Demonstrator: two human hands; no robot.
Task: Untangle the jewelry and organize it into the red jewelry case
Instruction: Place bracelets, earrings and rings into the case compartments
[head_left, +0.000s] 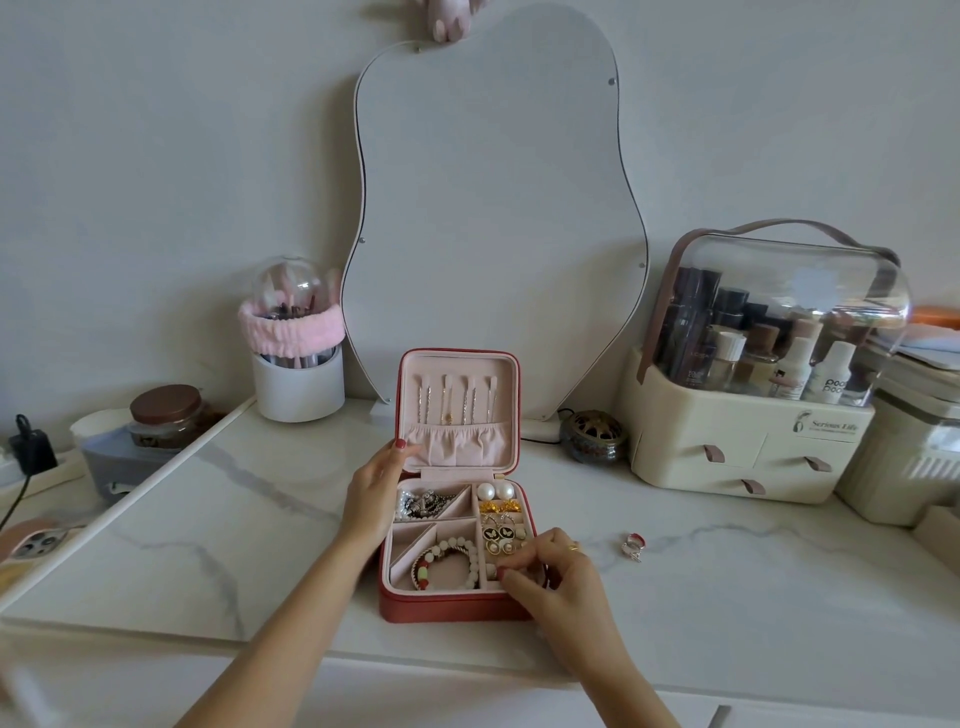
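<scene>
Frame centre, low: my right hand pinches something small over the red jewelry case's lower-right compartment. Left hand, fingers relaxed, touches the upright lid. Stray ring lies right, on marble.

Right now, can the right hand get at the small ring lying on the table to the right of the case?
Probably yes. The ring lies alone on the bare marble table, just right of the right hand, with nothing between them. But the hand's fingers are busy at the case corner first.
</scene>
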